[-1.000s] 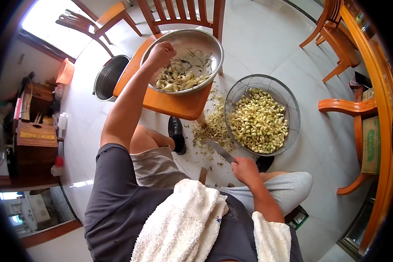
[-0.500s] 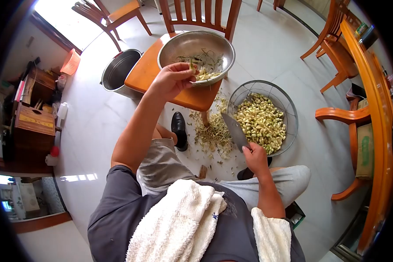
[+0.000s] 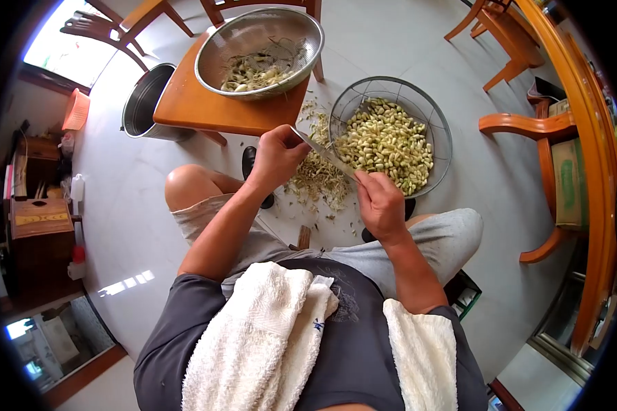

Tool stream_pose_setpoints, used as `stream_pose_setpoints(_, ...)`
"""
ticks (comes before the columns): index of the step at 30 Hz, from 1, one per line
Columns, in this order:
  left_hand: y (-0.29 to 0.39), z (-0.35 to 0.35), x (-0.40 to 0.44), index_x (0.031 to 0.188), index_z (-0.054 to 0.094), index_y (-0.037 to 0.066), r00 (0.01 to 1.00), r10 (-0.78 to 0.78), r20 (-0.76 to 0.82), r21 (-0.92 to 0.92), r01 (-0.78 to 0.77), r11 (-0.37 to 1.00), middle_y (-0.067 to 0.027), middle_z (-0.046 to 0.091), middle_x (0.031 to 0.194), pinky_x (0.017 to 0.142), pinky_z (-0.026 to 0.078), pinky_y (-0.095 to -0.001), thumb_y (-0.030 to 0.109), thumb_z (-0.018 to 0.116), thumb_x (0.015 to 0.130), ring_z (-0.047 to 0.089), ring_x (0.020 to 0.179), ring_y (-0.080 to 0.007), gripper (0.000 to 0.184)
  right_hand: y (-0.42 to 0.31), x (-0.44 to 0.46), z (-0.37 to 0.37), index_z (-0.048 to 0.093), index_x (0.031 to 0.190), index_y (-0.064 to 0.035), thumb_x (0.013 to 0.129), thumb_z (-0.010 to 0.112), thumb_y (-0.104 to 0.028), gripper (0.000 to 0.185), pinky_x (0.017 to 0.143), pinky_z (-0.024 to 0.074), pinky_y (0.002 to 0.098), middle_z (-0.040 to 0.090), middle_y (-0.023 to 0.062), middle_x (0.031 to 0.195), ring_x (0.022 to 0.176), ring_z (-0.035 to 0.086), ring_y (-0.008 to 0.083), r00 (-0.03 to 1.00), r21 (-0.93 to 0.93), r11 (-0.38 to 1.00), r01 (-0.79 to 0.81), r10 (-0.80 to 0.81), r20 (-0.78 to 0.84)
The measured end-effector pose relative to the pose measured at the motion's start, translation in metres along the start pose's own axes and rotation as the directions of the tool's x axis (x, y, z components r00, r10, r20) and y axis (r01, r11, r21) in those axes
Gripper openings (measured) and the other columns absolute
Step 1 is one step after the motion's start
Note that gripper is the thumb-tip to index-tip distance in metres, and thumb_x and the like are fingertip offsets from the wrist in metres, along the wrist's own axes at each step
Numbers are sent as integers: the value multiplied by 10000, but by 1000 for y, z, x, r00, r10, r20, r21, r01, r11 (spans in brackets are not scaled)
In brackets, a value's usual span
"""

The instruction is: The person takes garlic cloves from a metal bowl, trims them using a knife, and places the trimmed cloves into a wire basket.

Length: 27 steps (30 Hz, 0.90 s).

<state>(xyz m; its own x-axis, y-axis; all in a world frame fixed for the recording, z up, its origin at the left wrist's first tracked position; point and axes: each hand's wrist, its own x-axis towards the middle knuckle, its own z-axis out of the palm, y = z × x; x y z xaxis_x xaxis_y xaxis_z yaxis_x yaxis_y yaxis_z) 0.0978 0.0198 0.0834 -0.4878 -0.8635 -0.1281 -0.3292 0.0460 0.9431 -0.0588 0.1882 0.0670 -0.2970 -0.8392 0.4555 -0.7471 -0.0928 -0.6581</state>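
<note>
"What's hidden?"
"The handle of the knife point(image 3: 330, 158), inside the closed right hand point(image 3: 382, 203); I cannot tell whether the curled left hand point(image 3: 280, 156) pinches anything near the blade's tip."
"The room?"
"Pale floor point(image 3: 137, 226); wire basket point(image 3: 443, 137) of pale cloves point(image 3: 392, 142), right of centre."
"Arms?"
"Both forearms point(image 3: 414, 274) slant inward toward the knife, mid-frame."

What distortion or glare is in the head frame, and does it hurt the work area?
Head view: fisheye bows the table edge, black corners; head view: upper-left opening blown out, glare on the floor at left; head view: work area readable, but the knife shows as a thin pale strip.
</note>
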Motion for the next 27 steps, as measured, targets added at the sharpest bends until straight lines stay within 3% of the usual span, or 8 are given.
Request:
stream_pose_setpoints(4, -2, 11, -5, 859, 647, -31, 999, 32, 17, 74, -33, 997, -58, 672, 731, 610, 478, -253, 86, 683, 771, 579, 652, -78, 151, 6, -4, 5, 634, 994, -55, 781, 628, -56, 214, 592, 460, 374, 540, 91, 772, 678, 570, 280, 1000, -99, 995, 12, -10, 16)
stream_pose_setpoints(7, -6, 14, -3, 823, 642, -4, 999, 39, 10, 116, -40, 992, -3, 628, 681, 545, 443, -226, 35, 673, 765, 544, 595, -52, 76, 7, -5, 7, 634, 994, -55, 777, 627, -54, 217, 590, 461, 370, 542, 87, 772, 676, 570, 278, 999, -98, 995, -14, 18, 39)
stream_pose_setpoints(12, 1, 7, -7, 833, 651, -22, 997, -59, 45, 42, 57, 997, -32, 648, 696, 567, 456, -231, 77, 691, 764, 560, 608, -66, 128, 6, -5, 9, 643, 990, -58, 778, 620, -46, 214, 593, 467, 373, 551, 93, 774, 674, 576, 285, 998, -83, 996, -18, 23, 56)
stream_pose_setpoints(15, -8, -3, -10, 853, 653, -33, 991, -106, 84, -15, 108, 994, -51, 654, 705, 579, 466, -227, 91, 690, 785, 575, 619, -79, 146, 13, -12, 18, 645, 938, -53, 789, 607, -70, 154, 618, 471, 406, 563, 128, 772, 692, 581, 322, 992, -61, 994, -90, 95, 83)
stream_pose_setpoints(18, -17, -13, -12, 928, 635, -32, 985, -105, 134, -206, 132, 970, -70, 653, 747, 586, 478, -226, 81, 665, 826, 595, 642, -99, 156, 37, -23, 22, 634, 868, -43, 802, 588, -100, 99, 647, 468, 446, 566, 163, 759, 716, 578, 361, 875, -232, 928, -291, 356, 327)
stream_pose_setpoints(19, -18, -16, -11, 962, 626, -32, 984, -97, 148, -290, 137, 947, -79, 653, 769, 591, 484, -227, 78, 655, 841, 604, 655, -108, 166, 36, -23, 21, 600, 780, -6, 813, 602, -118, 116, 615, 456, 426, 585, 194, 751, 696, 567, 372, 896, -185, 931, -315, 356, 267)
stream_pose_setpoints(22, -22, -13, -12, 1052, 582, -2, 967, -195, 161, -612, 253, 749, -95, 649, 904, 580, 485, -243, 68, 631, 868, 611, 663, -152, 203, 33, -16, 20, 597, 782, 12, 814, 611, -105, 122, 594, 447, 402, 577, 190, 728, 655, 557, 364, 921, -71, 943, -325, 333, 203)
stream_pose_setpoints(27, -31, -5, -6, 973, 569, 48, 913, -267, 309, -810, 400, 429, -86, 630, 954, 683, 491, -276, 59, 601, 882, 614, 821, -178, 97, 17, -6, 15, 645, 887, -3, 820, 622, -110, 128, 603, 456, 369, 596, 166, 742, 666, 584, 324, 918, 95, 919, -382, 365, 157)
